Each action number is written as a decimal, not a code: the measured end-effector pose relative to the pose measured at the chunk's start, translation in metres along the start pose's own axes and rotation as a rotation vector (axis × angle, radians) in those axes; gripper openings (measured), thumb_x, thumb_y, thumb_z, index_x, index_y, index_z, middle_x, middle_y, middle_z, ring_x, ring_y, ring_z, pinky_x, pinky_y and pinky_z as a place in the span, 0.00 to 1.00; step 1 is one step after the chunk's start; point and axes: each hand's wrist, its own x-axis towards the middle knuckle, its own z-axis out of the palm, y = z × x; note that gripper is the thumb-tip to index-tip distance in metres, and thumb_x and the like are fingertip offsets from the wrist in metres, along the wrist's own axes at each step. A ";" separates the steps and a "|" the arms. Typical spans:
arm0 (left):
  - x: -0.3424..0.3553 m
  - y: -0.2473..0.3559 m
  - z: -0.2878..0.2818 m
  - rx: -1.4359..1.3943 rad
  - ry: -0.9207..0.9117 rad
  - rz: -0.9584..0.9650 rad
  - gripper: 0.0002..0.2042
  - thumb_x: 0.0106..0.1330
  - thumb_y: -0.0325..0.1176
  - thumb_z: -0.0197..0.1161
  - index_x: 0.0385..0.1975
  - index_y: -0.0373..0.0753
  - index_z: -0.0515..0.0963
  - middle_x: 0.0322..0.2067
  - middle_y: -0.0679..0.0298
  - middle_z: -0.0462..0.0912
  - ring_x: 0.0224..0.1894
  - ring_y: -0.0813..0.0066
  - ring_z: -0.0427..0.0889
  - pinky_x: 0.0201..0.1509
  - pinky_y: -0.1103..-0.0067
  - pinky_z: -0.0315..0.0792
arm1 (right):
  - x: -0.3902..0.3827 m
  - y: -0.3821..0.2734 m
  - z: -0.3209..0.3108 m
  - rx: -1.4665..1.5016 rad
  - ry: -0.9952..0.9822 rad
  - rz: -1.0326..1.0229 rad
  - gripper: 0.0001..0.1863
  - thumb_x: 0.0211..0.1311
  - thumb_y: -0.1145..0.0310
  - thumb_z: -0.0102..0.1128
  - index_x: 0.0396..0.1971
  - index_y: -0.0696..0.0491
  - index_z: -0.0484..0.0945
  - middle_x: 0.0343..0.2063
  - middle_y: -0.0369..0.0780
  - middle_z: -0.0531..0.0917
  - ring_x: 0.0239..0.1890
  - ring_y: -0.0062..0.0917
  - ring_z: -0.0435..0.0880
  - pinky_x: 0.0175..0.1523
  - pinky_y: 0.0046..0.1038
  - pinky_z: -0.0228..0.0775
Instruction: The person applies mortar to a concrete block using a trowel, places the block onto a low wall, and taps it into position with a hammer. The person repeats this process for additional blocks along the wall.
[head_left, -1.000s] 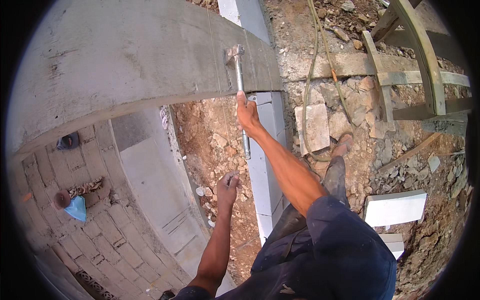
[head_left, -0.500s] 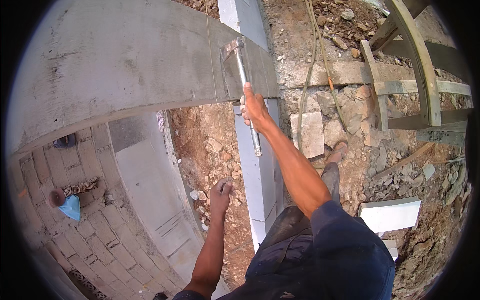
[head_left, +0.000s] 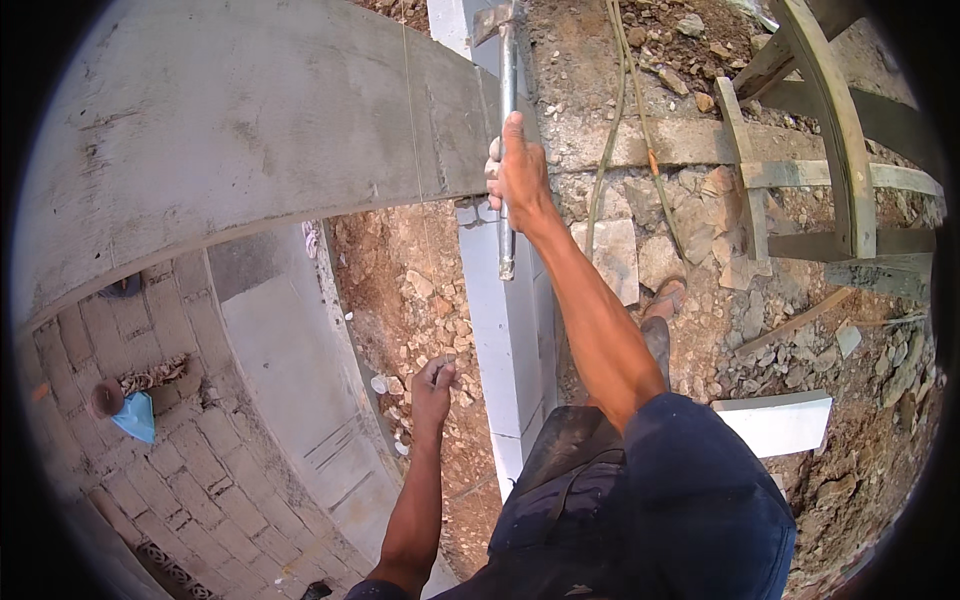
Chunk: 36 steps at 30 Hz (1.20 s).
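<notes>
A metal-handled hammer [head_left: 508, 85] is in my right hand [head_left: 523, 175], the fingers wrapped round the lower part of the shaft. Its head points to the far side, over the end of the grey concrete beam [head_left: 270, 110] where white blocks adjoin it. Below that hand runs a row of pale blocks [head_left: 492, 300], set on the near side of the beam. My left hand [head_left: 432, 388] hangs over the rubble strip left of the blocks, its fingers curled in; whether something small is pinched there I cannot make out.
Wooden framing [head_left: 845, 130] stands at the right. A loose white block [head_left: 775, 422] lies on rubble near my right side. Two hoses [head_left: 610, 150] cross the ground. At left are a brick surface [head_left: 200, 450] and a blue bag [head_left: 135, 416]. A thin string [head_left: 412, 110] crosses the beam.
My right hand has moved the hammer farther away and slightly right, its head shifting from over the beam's face to the beam's far end. The left hand stays nearly in place, fingers curled.
</notes>
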 end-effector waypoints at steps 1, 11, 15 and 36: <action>0.004 0.000 0.004 -0.006 -0.009 0.017 0.11 0.68 0.30 0.57 0.45 0.31 0.77 0.26 0.66 0.79 0.26 0.81 0.76 0.33 0.83 0.71 | -0.004 -0.020 -0.002 0.084 0.056 -0.171 0.34 0.67 0.34 0.30 0.16 0.49 0.62 0.10 0.32 0.63 0.09 0.18 0.64 0.13 0.24 0.59; 0.004 0.001 0.011 0.016 0.053 -0.001 0.12 0.68 0.30 0.57 0.45 0.31 0.77 0.25 0.65 0.79 0.26 0.80 0.76 0.34 0.82 0.71 | 0.031 0.037 0.016 -0.192 -0.048 0.245 0.32 0.67 0.36 0.37 0.21 0.51 0.65 0.13 0.31 0.64 0.11 0.16 0.62 0.14 0.24 0.57; 0.002 0.013 0.015 0.031 0.047 -0.015 0.11 0.68 0.29 0.57 0.46 0.31 0.77 0.24 0.65 0.78 0.26 0.80 0.76 0.33 0.82 0.71 | 0.015 -0.040 0.018 0.136 0.189 -0.412 0.33 0.66 0.34 0.37 0.19 0.52 0.65 0.11 0.31 0.63 0.10 0.15 0.60 0.14 0.21 0.56; 0.007 0.009 0.008 0.003 0.023 0.035 0.11 0.68 0.31 0.57 0.44 0.30 0.78 0.26 0.65 0.79 0.26 0.80 0.77 0.33 0.83 0.72 | -0.008 0.076 0.003 -0.041 -0.017 0.303 0.31 0.67 0.36 0.39 0.20 0.51 0.65 0.12 0.33 0.66 0.10 0.17 0.63 0.14 0.23 0.57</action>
